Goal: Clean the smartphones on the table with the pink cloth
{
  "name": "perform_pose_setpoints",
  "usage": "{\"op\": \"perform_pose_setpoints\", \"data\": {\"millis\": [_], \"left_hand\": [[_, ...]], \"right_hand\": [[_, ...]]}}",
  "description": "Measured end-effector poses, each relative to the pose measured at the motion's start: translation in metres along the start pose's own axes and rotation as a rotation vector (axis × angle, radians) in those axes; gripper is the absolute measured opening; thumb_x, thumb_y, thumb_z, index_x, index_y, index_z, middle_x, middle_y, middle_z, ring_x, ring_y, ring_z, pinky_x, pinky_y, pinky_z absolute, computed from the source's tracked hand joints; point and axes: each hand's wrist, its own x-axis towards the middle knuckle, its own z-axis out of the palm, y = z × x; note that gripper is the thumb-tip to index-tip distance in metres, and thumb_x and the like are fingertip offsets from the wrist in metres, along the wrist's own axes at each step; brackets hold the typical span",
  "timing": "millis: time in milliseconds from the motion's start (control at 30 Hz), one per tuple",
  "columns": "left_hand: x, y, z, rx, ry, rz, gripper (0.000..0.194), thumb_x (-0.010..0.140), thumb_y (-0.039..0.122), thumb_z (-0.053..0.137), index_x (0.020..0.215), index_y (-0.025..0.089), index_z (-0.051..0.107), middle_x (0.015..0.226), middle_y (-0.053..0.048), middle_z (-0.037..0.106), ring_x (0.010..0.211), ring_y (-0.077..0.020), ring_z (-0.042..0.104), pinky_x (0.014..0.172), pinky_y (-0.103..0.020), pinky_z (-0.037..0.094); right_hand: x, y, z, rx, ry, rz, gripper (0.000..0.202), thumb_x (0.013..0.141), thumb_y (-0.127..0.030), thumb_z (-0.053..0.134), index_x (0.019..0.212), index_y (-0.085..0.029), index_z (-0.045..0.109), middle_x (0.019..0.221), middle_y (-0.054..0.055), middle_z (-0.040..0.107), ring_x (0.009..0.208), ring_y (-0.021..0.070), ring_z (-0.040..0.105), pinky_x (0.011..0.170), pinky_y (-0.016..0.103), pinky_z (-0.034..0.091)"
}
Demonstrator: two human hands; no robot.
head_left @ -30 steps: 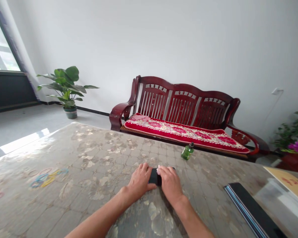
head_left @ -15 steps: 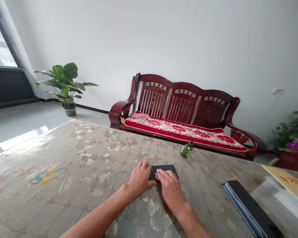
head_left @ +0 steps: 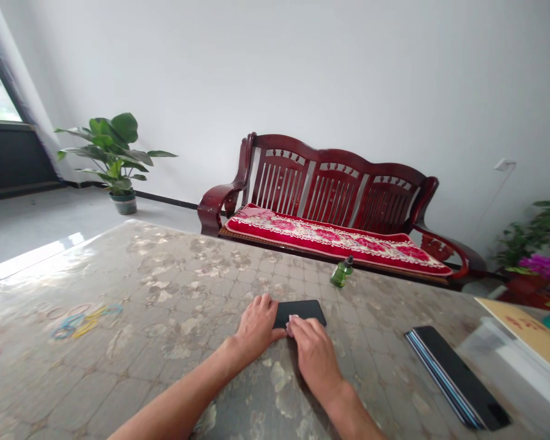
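A flat black phone-like slab [head_left: 308,310] lies on the patterned tablecloth [head_left: 165,342] in front of me. My left hand [head_left: 256,324] grips its left end, with the thumb along the near edge and the fingers at the far side. My right hand [head_left: 312,343] has its fingers pressed together on a small pale pinkish cloth or wad [head_left: 290,325], which touches the slab near its lower edge. Most of the wad is hidden under the fingertips. Beyond the slab, a green bottle [head_left: 341,272] with a black cap stands on the table.
Coloured rubber bands [head_left: 85,321] lie at the left. On the right are a stack of dark slabs [head_left: 456,376] and a clear container [head_left: 508,354] with a tan sheet [head_left: 527,327]. A wooden bench [head_left: 334,189] stands behind the table, a potted plant [head_left: 119,153] at the back left.
My right hand and the wad have shifted slightly toward the near edge of the slab. My left hand keeps its hold. The whole view has moved a little.
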Motion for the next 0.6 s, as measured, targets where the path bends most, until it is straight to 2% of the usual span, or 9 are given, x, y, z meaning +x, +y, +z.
{"op": "perform_pose_setpoints", "data": {"millis": [167,233,300,467,533,600], "left_hand": [[-0.001,-0.002,-0.001,0.005,-0.007,0.035,0.045,0.08,0.044,0.066,0.117,0.018,0.059,0.117,-0.012,0.056,0.11,-0.0294,0.051,0.092,-0.038,0.045],[0.0,-0.002,-0.001,0.008,-0.016,0.043,0.046,0.08,0.043,0.066,0.117,0.018,0.059,0.118,-0.012,0.056,0.11,-0.0296,0.051,0.092,-0.038,0.045],[0.001,-0.002,-0.001,0.017,-0.022,0.037,0.045,0.08,0.042,0.066,0.117,0.018,0.059,0.118,-0.012,0.056,0.11,-0.0301,0.051,0.092,-0.039,0.045],[0.002,-0.001,0.001,0.027,-0.017,0.033,0.043,0.081,0.039,0.064,0.118,0.018,0.058,0.118,-0.012,0.056,0.11,-0.0292,0.051,0.093,-0.038,0.044],[0.002,-0.001,0.0,0.025,-0.022,0.032,0.042,0.081,0.039,0.064,0.117,0.018,0.058,0.118,-0.012,0.056,0.111,-0.0292,0.051,0.093,-0.038,0.044],[0.002,-0.001,-0.001,0.021,-0.031,0.028,0.042,0.081,0.04,0.065,0.116,0.018,0.058,0.117,-0.012,0.056,0.111,-0.0291,0.051,0.093,-0.038,0.044]], "right_hand": [[-0.009,0.04,-0.001,-0.025,0.1,0.114,0.031,0.095,-0.011,0.042,0.109,-0.019,0.069,0.112,0.008,0.07,0.101,0.0191,0.063,0.092,0.034,0.05],[-0.012,0.048,0.0,-0.038,0.121,0.131,0.033,0.097,-0.012,0.04,0.11,-0.02,0.069,0.112,0.008,0.07,0.099,0.019,0.064,0.091,0.035,0.051],[-0.012,0.04,0.001,-0.045,0.113,0.117,0.033,0.096,-0.013,0.04,0.112,-0.02,0.069,0.115,0.008,0.07,0.1,0.0202,0.063,0.092,0.037,0.05],[-0.003,-0.003,0.003,0.022,0.055,0.006,0.034,0.093,-0.009,0.047,0.117,-0.022,0.067,0.118,0.006,0.069,0.101,0.0208,0.061,0.092,0.035,0.05],[-0.002,-0.002,0.004,0.032,0.046,0.004,0.033,0.094,-0.01,0.047,0.117,-0.022,0.067,0.118,0.006,0.069,0.101,0.0204,0.061,0.092,0.035,0.05],[-0.005,0.012,0.003,0.021,0.06,0.029,0.032,0.095,-0.011,0.045,0.116,-0.021,0.067,0.118,0.006,0.069,0.103,0.0203,0.061,0.093,0.036,0.05]]}}
